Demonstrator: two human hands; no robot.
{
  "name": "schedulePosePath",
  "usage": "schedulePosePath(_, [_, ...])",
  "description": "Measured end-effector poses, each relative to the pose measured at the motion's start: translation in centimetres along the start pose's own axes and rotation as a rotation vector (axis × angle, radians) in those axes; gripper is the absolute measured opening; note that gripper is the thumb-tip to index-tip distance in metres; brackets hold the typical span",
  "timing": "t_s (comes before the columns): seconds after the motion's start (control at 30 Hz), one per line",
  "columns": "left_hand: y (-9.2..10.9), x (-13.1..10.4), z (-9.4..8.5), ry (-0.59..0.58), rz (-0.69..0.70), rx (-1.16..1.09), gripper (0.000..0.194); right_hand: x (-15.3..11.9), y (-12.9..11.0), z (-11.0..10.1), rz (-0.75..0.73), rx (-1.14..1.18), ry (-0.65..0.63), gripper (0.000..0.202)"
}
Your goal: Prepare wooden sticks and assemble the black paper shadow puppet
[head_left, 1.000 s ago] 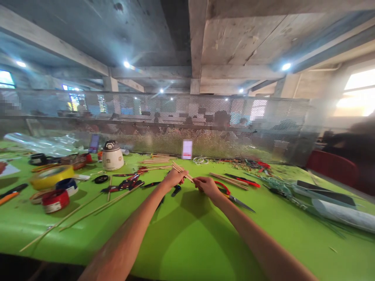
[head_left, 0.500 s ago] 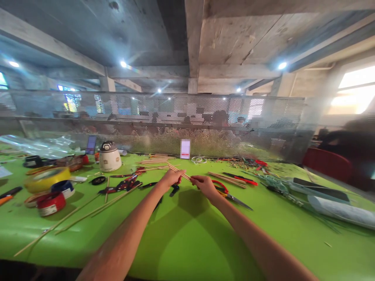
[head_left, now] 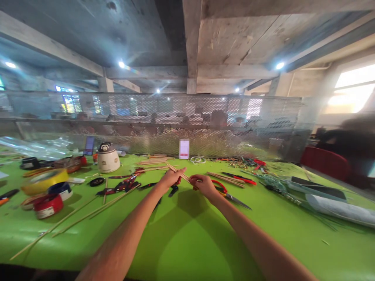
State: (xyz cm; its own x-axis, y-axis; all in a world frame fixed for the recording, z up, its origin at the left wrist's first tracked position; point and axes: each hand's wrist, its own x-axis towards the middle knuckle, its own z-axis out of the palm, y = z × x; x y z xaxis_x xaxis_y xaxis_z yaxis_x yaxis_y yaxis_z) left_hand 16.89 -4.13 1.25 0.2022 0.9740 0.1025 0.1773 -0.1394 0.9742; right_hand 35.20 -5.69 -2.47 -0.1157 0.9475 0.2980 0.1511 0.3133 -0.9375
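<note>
Near the middle of the green table (head_left: 187,242), my left hand (head_left: 172,178) is closed round a few thin wooden sticks (head_left: 185,177). The fingers of my right hand (head_left: 202,182) pinch the right end of the same sticks. Beyond the hands lie more sticks (head_left: 155,160). Another bundle of sticks (head_left: 225,179) rests to the right, beside red-handled scissors (head_left: 238,201) and a red-and-black tool (head_left: 247,180). Dark pliers (head_left: 124,185) lie left of my left hand.
Tape rolls in yellow (head_left: 45,181), blue (head_left: 60,190) and red (head_left: 48,205) sit at the left, near a white pot (head_left: 108,158). A phone (head_left: 184,149) stands by the mesh partition (head_left: 164,132). Long sticks cross the left front; a plastic-wrapped roll (head_left: 340,208) lies right.
The whole view has shifted slightly, with the table items a little further left. My right fingers have moved a little at the stick ends; both hands keep their hold.
</note>
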Motion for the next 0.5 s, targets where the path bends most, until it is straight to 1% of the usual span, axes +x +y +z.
schedulePosePath(0.1, [-0.2, 0.3, -0.1, 0.025, -0.014, 0.004, 0.053, -0.2, -0.2, 0.3, 0.014, 0.017, -0.003, 0.045])
schedulePosePath(0.17, [-0.1, 0.3, -0.1, 0.024, -0.018, 0.005, 0.051, -0.4, -0.4, 0.4, 0.024, 0.013, 0.001, 0.046])
schedulePosePath(0.33, [0.2, -0.1, -0.1, -0.003, 0.005, 0.009, 0.044, -1.0, -1.0, 0.4, 0.034, -0.02, -0.024, 0.042])
schedulePosePath(0.5, [0.0, 0.0, 0.0, 0.014, 0.012, 0.042, 0.044, -0.8, -0.8, 0.1, 0.023, -0.019, -0.025, 0.04])
